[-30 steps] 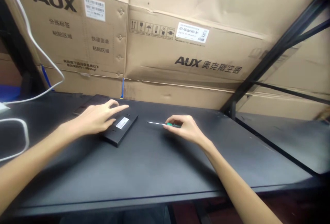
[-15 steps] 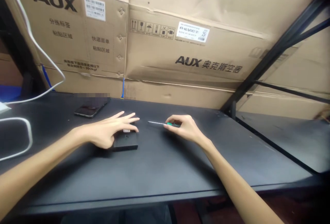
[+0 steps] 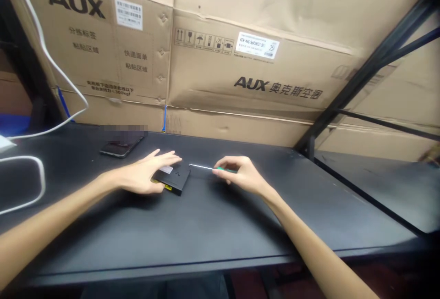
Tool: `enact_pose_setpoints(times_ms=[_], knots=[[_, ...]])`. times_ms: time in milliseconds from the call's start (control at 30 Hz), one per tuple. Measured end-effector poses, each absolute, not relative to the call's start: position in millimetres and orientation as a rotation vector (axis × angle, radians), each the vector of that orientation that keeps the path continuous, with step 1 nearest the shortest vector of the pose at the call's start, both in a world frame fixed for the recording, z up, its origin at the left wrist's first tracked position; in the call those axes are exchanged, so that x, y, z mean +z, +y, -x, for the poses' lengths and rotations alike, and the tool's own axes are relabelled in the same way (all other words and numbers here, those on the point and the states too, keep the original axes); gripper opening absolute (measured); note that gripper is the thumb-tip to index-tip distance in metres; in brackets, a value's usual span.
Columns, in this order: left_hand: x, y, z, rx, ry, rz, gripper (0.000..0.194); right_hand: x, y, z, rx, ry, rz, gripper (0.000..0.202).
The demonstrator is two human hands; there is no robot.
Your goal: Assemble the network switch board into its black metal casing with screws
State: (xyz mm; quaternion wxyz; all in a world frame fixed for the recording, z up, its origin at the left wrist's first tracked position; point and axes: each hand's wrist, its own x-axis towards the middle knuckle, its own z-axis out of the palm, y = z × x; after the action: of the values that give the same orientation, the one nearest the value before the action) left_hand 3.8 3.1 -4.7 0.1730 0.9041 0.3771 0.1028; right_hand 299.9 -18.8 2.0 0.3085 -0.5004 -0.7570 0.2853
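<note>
A small flat black router box with yellow ports along its near side lies on the black tabletop. My left hand grips its left part, thumb at the near side and fingers stretched across the top, hiding much of it. A pale label shows beneath the fingers. In my right hand is a thin screwdriver with a green handle, pinched between thumb and fingers. Its shaft points left, and the tip appears close to the box's right edge; whether they touch I cannot tell.
A dark phone lies behind my left hand. White cables run along the left side. Large cardboard boxes stand behind the table, with a black metal frame at the right.
The router box has turned, so its yellow ports now show. My left fingers have drawn closer together around it. My right hand has moved the screwdriver slightly left, towards the box.
</note>
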Motion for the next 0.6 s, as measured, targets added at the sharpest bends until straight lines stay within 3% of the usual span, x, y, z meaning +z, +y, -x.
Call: enact_pose_setpoints(times_ms=[200, 400, 600], knots=[[-12, 3, -21, 0.77, 1.1, -2.338, 0.052, 0, -22, -290, 0.906, -1.997, 1.261, 0.028], [-20, 5, -27, 0.904, 0.921, -2.378, 0.026, 1, -24, -283, 0.967, -1.986, 1.222, 0.027], [-22, 7, -27, 0.96, 0.892, -2.391, 0.021, -1, -25, -282, 0.969, -1.974, 1.217, 0.03]])
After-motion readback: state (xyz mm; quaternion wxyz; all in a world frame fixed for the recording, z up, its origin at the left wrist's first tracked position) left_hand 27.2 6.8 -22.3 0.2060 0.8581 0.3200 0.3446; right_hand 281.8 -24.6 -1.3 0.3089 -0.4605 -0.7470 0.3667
